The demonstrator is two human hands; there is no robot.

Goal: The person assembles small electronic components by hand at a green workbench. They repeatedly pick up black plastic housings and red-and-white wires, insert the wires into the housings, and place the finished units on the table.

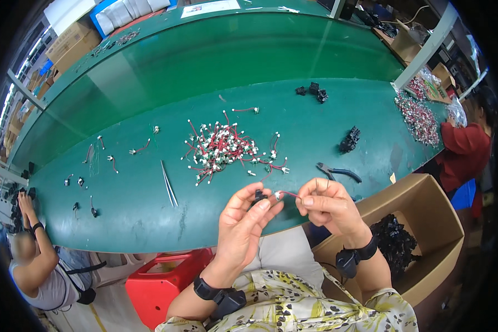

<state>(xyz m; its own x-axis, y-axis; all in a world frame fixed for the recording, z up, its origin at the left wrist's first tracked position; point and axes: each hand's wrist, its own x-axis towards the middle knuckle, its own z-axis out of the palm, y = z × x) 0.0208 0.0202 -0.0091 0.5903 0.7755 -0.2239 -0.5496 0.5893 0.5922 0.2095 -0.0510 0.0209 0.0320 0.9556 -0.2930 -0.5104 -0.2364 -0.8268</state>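
My left hand (242, 218) is closed on a small black plastic part (260, 196), held between thumb and fingers above the table's near edge. Close beside that part is a white connector (278, 195) on a short red wire (290, 194). The wire's other end is pinched by my right hand (331, 206). Whether the connector sits inside the black part is too small to tell. Beyond my hands lies a pile of red wire leads with white connectors (221, 145). Metal tweezers (169, 184) rest left of my hands, and dark-handled cutting pliers (339, 172) lie to the right.
Black parts (348, 140) sit on the green table (133, 205). A cardboard box (437, 221) of black pieces stands at my right, a red stool (163, 288) at my left. Co-workers sit at both ends, one near a heap of wire leads (418, 119).
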